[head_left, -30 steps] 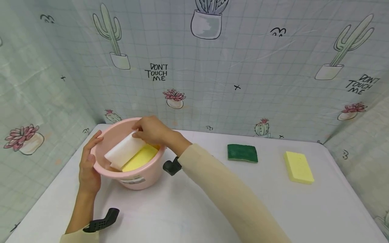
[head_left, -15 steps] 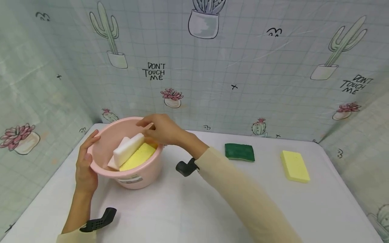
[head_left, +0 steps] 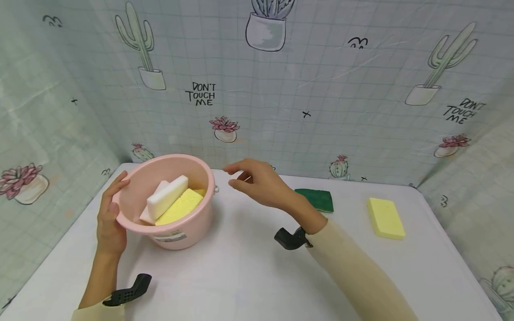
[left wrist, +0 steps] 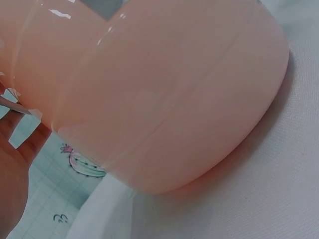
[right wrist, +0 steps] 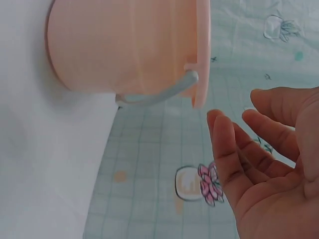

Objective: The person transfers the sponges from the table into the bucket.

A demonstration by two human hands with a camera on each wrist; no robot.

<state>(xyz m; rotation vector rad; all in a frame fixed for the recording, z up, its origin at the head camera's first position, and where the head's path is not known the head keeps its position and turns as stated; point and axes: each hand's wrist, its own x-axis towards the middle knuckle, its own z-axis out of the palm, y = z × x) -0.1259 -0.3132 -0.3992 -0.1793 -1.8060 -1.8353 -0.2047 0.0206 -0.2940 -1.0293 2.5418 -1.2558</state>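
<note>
A pink plastic bucket (head_left: 196,227) stands at the left of the white table. Inside it lie a white sponge block (head_left: 168,195), a yellow sponge (head_left: 180,207) and a pale pinkish-white piece (head_left: 147,215), with more yellow partly hidden behind. My left hand (head_left: 110,218) grips the bucket's left rim, thumb at the edge; the left wrist view shows its fingers (left wrist: 35,142) against the bucket's side. My right hand (head_left: 261,185) hovers to the right of the bucket, holding nothing, its fingers loosely bent. In the right wrist view the fingertips are apart from the bucket's rim and grey handle (right wrist: 164,94).
A dark green scouring pad (head_left: 321,200) lies on the table behind my right wrist, partly covered by it. Farther right is a yellow sponge block (head_left: 385,218). A cactus-print cloth (head_left: 305,89) hangs behind and at the sides of the table (head_left: 241,276).
My right hand has let go of the white sponge block, which now rests in the bucket, and has moved out to the right. The left hand keeps its hold on the rim.
</note>
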